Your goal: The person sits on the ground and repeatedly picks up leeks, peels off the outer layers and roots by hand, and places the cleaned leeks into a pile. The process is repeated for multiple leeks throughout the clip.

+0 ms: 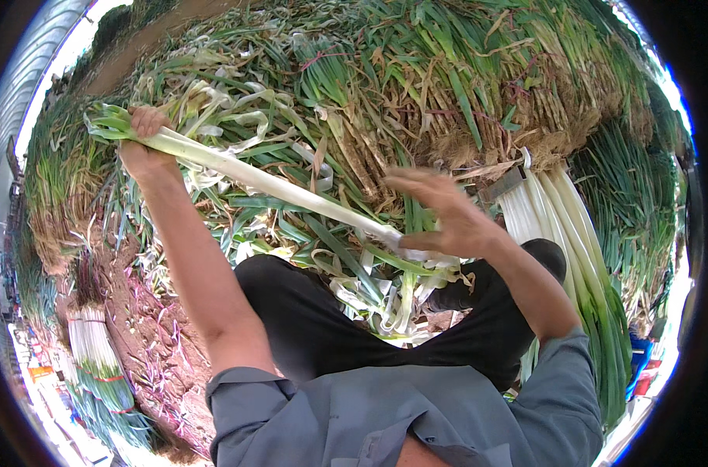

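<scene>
My left hand (146, 140) is closed around the green top end of a long leek (272, 181), whose white shaft slants down across the view to its root end. Beside that root end is my right hand (447, 219), slightly blurred, with its fingers spread. Its thumb side lies at or very near the root end; whether it touches cannot be told. A heap of loose leaves and peeled strips (284, 125) lies beneath the leek. Peeled white-stemmed leeks (558, 216) lie at the right, past my knee.
Unpeeled, rooted bundles (447, 105) tied with pinkish string are piled across the far side. Banded, cleaned bundles (100, 350) lie at the lower left, beside bare soil (173, 362) strewn with purple-pink scraps. A flat metal piece (505, 184) is by the peeled leeks.
</scene>
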A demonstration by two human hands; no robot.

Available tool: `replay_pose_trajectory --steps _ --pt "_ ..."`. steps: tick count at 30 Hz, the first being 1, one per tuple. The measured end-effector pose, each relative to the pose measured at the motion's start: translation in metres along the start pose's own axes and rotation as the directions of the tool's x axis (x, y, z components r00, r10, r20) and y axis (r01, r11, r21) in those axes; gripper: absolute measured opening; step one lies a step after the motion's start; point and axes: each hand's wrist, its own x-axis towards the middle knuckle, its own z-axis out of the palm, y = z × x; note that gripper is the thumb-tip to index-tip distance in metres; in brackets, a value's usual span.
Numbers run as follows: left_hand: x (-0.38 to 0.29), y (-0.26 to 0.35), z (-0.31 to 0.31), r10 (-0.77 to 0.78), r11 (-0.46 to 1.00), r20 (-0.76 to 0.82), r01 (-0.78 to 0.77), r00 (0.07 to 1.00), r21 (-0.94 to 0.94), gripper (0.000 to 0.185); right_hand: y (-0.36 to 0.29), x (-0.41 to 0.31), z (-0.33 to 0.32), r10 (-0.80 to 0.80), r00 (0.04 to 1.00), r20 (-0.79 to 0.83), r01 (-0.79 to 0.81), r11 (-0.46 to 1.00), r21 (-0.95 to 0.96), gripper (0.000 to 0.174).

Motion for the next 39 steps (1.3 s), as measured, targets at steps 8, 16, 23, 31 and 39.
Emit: replay_pose_trajectory --steps 8,16,23,31,39 --pt "0.006 -0.009 -0.018 0.084 0.991 -0.347 -0.043 0.934 0.123 0.024 -0.020 -0.045 0.020 0.307 0.939 0.155 -0.335 0.718 0.609 0.038" --pt "0.007 -0.044 -0.054 0.173 0.942 -0.587 0.042 0.791 0.334 0.033 -0.067 -0.142 -0.016 0.176 0.983 -0.060 -0.117 0.838 0.533 0.038" --pt "0.006 0.032 -0.059 0.527 0.818 -0.626 -0.144 0.574 0.557 0.035 -0.063 -0.223 -0.057 0.516 0.856 -0.023 -0.514 0.855 0.062 0.030" --pt "-0.006 -0.071 0.016 0.504 0.798 -0.477 -0.176 0.720 0.576 0.037 -0.045 -0.040 -0.024 0.090 0.977 -0.195 -0.130 0.971 -0.203 0.081" --pt "-0.049 -0.150 0.112 0.405 0.765 -0.269 -0.163 0.874 0.623 0.052 0.006 -0.008 0.061 0.388 0.908 0.162 -0.400 0.682 0.612 0.045"
